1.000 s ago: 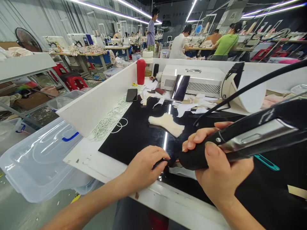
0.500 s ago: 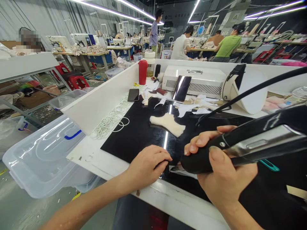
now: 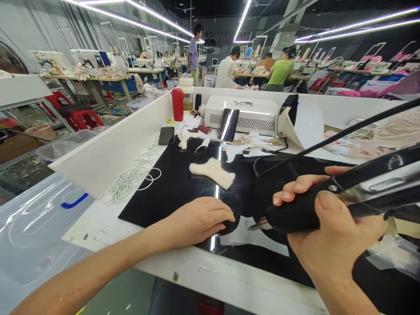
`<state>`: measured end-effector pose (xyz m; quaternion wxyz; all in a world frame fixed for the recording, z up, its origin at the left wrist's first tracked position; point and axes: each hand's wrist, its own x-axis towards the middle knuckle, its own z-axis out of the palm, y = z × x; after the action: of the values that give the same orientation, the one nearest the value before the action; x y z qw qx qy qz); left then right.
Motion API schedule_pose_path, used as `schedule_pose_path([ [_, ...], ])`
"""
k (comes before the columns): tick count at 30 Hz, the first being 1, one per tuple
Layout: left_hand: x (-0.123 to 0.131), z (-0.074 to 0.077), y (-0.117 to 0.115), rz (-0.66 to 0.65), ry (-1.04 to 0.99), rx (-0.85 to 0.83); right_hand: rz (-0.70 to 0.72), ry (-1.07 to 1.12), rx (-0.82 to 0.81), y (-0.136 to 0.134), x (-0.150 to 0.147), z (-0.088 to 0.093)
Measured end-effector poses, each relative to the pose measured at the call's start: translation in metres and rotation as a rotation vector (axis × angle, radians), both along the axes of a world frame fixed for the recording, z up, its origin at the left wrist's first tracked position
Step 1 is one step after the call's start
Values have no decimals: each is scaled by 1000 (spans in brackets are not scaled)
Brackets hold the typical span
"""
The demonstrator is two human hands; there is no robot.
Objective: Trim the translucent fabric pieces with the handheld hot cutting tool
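My right hand (image 3: 337, 232) is wrapped around a black corded hand tool (image 3: 295, 214) with a silver strip and a pointed metal tip. That tip lies over a white, paper-like cut piece (image 3: 254, 238) near the table's front edge. My left hand (image 3: 203, 221) rests palm down just left of the piece, fingers stretched out and thumb a little apart. Dark material shows by its fingertips, but its outline merges with the glossy black mat (image 3: 157, 197). Farther back on the mat lies a cream fleecy cut piece (image 3: 213, 172).
A heap of pale green cord (image 3: 129, 177) lines the left side. Behind are a red cup (image 3: 177, 105), two phones (image 3: 229, 124), paper scraps (image 3: 243, 148) and a white vented box (image 3: 243, 114). The black cable (image 3: 328, 142) arches across the right. Coworkers sit beyond the partition.
The view has swung to the right. The tool has moved right, away from my left hand, so its tip and more of the white piece show. My left fingers are straighter.
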<state>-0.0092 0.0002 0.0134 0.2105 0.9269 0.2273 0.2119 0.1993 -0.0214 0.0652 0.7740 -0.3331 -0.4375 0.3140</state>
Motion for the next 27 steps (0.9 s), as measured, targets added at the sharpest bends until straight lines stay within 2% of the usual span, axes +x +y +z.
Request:
schedule_pose_path([
  [3,10,7,19,-141,-11,-36,-17,3,10,1,0,-3],
  [6,16,8,29,-213,47,-119,-12,-1,17,1,-2,-5],
  [14,19,-1,27,-193,101,-192,40,-21,27,4,-6,-13],
  [27,22,-5,25,-180,76,-212,35,-5,11,6,-7,-18],
])
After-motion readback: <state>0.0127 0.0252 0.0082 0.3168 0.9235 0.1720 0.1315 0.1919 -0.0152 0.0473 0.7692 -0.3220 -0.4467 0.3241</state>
